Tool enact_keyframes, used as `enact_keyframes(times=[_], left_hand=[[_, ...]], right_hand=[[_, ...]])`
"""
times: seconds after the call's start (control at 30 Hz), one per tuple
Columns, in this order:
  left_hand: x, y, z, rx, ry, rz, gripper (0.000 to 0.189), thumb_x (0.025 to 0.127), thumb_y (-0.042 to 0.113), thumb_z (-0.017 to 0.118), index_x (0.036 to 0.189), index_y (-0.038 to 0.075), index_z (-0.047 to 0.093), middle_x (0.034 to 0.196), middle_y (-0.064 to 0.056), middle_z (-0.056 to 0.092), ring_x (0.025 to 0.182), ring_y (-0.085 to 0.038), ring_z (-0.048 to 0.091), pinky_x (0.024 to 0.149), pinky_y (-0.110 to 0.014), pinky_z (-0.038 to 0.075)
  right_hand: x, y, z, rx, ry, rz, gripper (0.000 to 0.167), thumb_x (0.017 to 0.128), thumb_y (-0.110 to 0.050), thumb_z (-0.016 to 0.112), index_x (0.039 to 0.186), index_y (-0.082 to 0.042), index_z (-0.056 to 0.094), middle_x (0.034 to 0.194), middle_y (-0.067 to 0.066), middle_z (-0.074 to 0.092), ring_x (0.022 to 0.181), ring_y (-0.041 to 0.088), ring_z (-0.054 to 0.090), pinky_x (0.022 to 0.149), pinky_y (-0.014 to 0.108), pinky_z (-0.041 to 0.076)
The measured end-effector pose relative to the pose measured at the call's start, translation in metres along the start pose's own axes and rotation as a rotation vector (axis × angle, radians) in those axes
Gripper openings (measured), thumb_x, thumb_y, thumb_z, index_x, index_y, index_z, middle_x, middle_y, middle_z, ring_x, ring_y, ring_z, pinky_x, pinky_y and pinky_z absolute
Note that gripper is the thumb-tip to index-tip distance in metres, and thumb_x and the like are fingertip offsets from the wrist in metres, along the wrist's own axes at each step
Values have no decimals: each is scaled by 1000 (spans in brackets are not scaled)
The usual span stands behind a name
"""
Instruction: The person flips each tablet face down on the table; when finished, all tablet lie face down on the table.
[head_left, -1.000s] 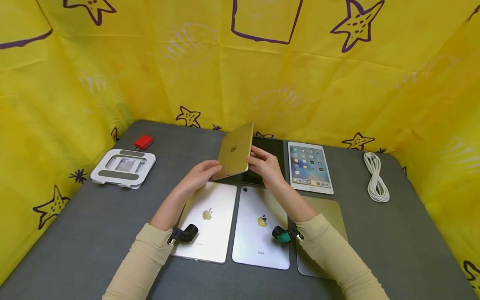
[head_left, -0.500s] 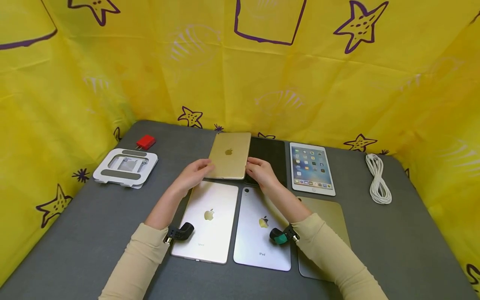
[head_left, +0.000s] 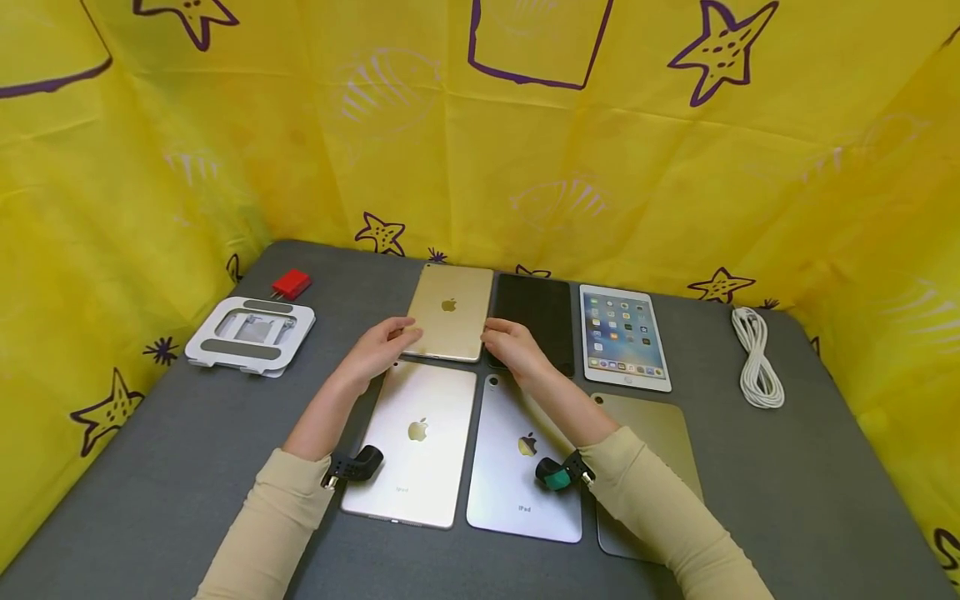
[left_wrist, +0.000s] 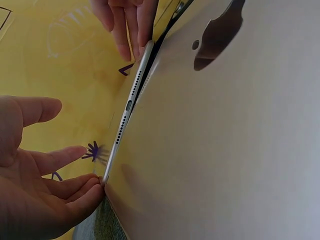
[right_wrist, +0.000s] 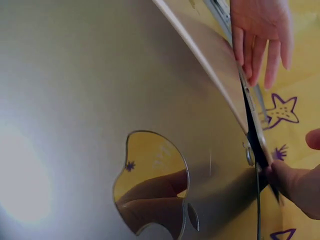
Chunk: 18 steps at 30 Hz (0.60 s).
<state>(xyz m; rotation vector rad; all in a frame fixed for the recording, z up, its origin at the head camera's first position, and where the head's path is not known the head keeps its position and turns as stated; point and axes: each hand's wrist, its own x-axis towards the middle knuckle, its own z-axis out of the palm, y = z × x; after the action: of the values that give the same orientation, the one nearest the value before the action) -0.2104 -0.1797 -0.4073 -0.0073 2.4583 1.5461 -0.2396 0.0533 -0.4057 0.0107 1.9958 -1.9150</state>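
In the head view a gold tablet [head_left: 450, 312] lies back-up in the far row, its apple logo showing. My left hand [head_left: 378, 346] touches its near left corner with the fingertips; in the left wrist view the thumb stands off from the edge. At the near right side, fingers of my right hand [head_left: 517, 346] rest against the tablet's edge. A black tablet [head_left: 536, 312] lies just right of it, partly behind that hand. Nearer to me are a pale tablet [head_left: 420, 475] and a silver iPad [head_left: 525, 483], both back-up under my wrists.
A darker gold tablet [head_left: 652, 425] is partly hidden by my right forearm. Farther right lie a white tablet [head_left: 622, 337] with app icons and a bundled white cable [head_left: 757, 367]. At left are a white folding stand [head_left: 251, 333] and a red charger [head_left: 291, 284]. Yellow cloth hangs behind.
The gold tablet has come down from a tilted, raised position to lie flat, then shifted slightly left. Both hands moved with it, and their fingers have loosened at its edges.
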Motion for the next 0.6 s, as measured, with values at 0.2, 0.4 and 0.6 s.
enact_keyframes(times=[0.2,0.4,0.6], left_hand=[[0,0,0,9,8,-12,60,101,36,51,148,2,36,150,-24,35,136,-38,35,108,-52,33],[-1,0,1,34,16,-4,60,101,36,51,148,2,37,149,-24,35,135,-39,35,108,-53,33],[-4,5,7,87,89,31,56,100,36,53,144,3,44,146,-23,41,130,-38,40,105,-53,36]], right_hand=[[-2,-2,0,-36,-49,15,52,99,-5,48,146,9,33,152,22,34,137,32,37,112,38,32],[-4,-3,-1,-57,-83,8,54,99,-5,48,147,9,31,153,21,32,139,31,34,113,38,30],[-9,-7,-8,-59,-86,-40,51,99,-4,47,147,8,33,150,22,37,136,31,39,112,39,32]])
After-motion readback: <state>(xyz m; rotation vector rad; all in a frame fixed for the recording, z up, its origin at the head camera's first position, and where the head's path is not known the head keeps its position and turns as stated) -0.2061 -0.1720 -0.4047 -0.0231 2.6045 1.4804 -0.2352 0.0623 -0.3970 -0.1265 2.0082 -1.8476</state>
